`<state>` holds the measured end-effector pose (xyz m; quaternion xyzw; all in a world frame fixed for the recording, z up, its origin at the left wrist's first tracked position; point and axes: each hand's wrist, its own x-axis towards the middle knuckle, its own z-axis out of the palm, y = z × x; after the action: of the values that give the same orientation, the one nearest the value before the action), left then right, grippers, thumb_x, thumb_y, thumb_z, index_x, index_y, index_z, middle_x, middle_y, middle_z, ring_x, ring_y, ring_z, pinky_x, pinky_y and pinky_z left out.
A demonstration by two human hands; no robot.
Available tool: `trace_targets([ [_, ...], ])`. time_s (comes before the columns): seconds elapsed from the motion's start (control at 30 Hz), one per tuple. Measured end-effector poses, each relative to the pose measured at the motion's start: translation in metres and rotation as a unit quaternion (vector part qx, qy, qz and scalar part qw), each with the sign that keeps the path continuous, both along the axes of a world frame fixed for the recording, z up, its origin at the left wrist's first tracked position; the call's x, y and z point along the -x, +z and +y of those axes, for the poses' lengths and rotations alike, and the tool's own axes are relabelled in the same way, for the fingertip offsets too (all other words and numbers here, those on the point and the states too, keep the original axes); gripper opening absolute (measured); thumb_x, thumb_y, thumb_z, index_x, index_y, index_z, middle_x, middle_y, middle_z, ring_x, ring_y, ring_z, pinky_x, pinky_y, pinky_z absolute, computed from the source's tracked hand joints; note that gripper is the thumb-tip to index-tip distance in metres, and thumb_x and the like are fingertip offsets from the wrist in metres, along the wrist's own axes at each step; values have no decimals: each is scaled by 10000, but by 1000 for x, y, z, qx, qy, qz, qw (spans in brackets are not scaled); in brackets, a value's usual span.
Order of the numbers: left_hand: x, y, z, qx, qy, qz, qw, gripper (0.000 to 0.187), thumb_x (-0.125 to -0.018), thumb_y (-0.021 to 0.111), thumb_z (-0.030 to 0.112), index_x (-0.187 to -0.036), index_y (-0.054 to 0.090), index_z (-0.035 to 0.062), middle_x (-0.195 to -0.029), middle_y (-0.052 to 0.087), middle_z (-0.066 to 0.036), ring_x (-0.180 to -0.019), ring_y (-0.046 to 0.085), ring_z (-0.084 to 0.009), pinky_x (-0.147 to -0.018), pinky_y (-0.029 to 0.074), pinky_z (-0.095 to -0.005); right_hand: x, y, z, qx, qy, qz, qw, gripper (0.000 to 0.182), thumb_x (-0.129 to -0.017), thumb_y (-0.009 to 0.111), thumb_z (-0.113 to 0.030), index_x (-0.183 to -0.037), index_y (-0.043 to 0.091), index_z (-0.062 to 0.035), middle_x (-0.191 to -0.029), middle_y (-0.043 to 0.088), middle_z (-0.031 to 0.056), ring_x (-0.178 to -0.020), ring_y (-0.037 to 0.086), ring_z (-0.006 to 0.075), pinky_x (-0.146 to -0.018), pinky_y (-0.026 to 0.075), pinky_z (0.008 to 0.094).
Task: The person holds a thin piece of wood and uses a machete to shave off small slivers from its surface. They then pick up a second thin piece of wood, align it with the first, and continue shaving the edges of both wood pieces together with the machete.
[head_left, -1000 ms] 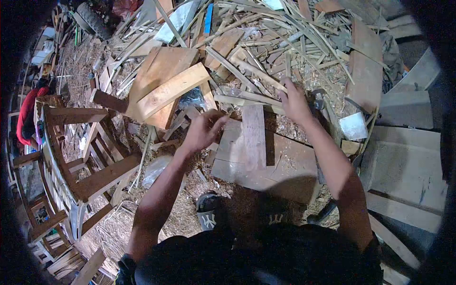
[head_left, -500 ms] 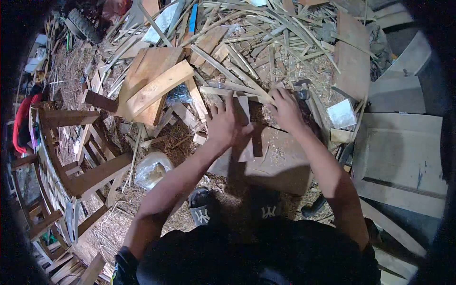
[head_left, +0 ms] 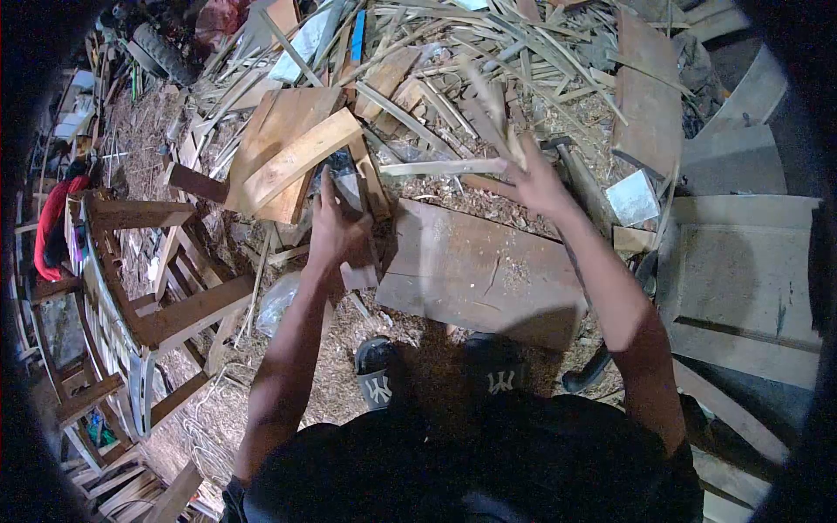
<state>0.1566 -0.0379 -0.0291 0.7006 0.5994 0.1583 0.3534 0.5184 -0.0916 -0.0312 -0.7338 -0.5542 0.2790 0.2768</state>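
My left hand [head_left: 336,228] is closed around a short flat piece of wood [head_left: 358,268], to the left of a wide board [head_left: 475,270] on the ground. My right hand [head_left: 536,183] grips thin wooden strips [head_left: 488,105] that point up and away, blurred by motion. Another pale strip [head_left: 440,166] runs leftward from its fingers, above the far edge of the wide board. Sawdust and a few slivers lie on that board. Just beyond my right hand is a hammer [head_left: 558,143] among the scraps.
Offcuts and strips [head_left: 532,52] are heaped across the far side. A wooden frame [head_left: 192,314] stands at the left, near a clear plastic bag [head_left: 277,305]. Larger boards [head_left: 292,161] lean beyond my left hand. On the right are a white block [head_left: 632,199] and a panelled board [head_left: 741,270].
My left hand has carried the short wood piece leftward off the wide board. My right hand has raised thin strips upward, and more of the wide board now shows.
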Motion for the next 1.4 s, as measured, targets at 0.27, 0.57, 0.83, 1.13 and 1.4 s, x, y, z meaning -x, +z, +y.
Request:
trace_targets([
  [0.27,11,-22,-4,-7,1,9,1000,1031,-805,773,277,-1584,119,108,-1367,388,-402,-1183,522,-520,-1019,465,-514,-13,35,27,-111,-68,41,991,314,-984,612,-181,-1224,543,9,-1018,673,233,-957,668,352,-830,503,442],
  [0.57,6,7,-15,-108,10,84,991,816,-861,728,381,-1526,319,144,-1412,373,-331,-1300,417,-505,-1072,404,-552,33,51,31,-141,-145,-21,979,292,-972,637,-307,-1045,584,-30,-798,658,226,-756,651,429,-665,467,526],
  [0.83,13,18,-16,-77,16,58,995,709,-875,723,350,-1473,423,116,-1402,402,-296,-1304,410,-493,-1083,391,-542,84,-36,85,-184,55,-40,981,300,-943,653,-294,-1075,654,-25,-971,667,225,-916,642,423,-808,508,487],
  [1.13,24,22,-18,-109,-18,-1,994,644,-886,717,277,-1432,463,53,-1368,472,-266,-1277,456,-442,-1089,393,-499,99,-38,94,-42,69,-170,982,316,-873,696,-168,-1128,621,2,-1152,607,233,-1031,614,429,-912,495,507],
  [1.4,15,35,-22,-118,-18,1,993,541,-891,707,232,-1364,529,39,-1328,520,-249,-1232,505,-425,-1056,422,-476,63,-9,70,-111,75,-49,990,197,-943,607,-120,-1102,576,-7,-1129,602,243,-1018,624,445,-856,504,495],
])
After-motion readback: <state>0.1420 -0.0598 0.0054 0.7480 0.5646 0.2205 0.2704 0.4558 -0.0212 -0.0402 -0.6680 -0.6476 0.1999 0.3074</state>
